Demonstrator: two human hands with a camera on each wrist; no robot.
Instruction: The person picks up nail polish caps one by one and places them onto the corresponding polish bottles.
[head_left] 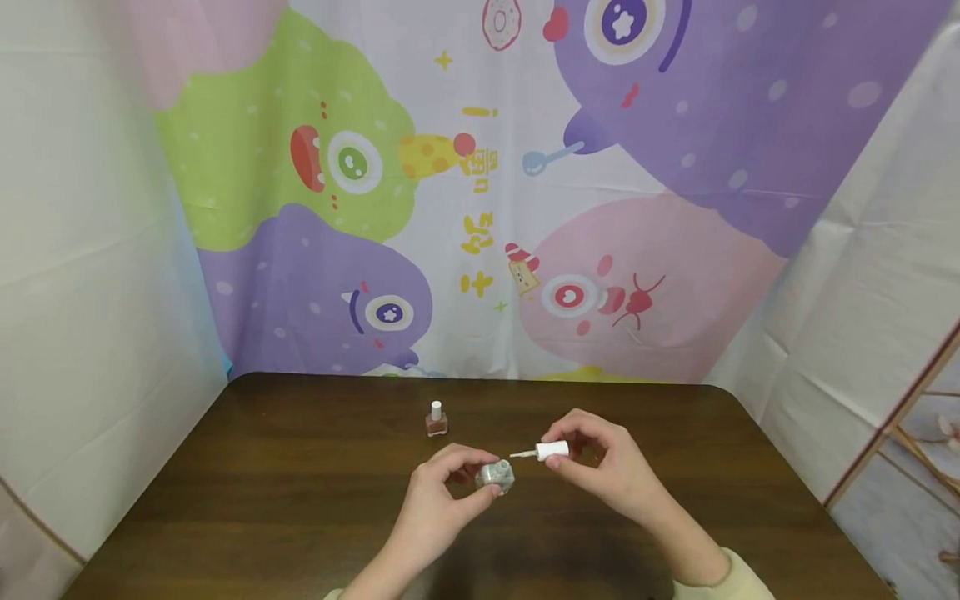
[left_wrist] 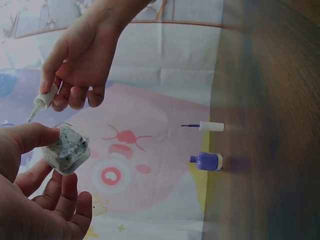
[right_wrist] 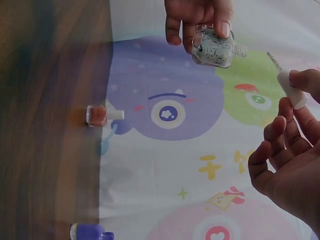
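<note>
My left hand [head_left: 442,498] grips a small clear bottle of whitish nail polish with dark flecks [left_wrist: 67,150] between thumb and fingers. It is uncapped, its neck tilted toward my right hand in the right wrist view. My right hand [head_left: 618,468] pinches the white cap [head_left: 552,451] with its thin brush [right_wrist: 273,61] pointing at the bottle's mouth, a small gap apart. Both are held above the table.
A capped brown-pink nail polish bottle [head_left: 436,423] stands on the dark wooden table [head_left: 300,492] beyond my left hand. The left wrist view shows an uncapped purple polish bottle [left_wrist: 207,161] and, beside it, a white cap standing brush up [left_wrist: 212,126]. A cartoon curtain [head_left: 480,333] hangs behind.
</note>
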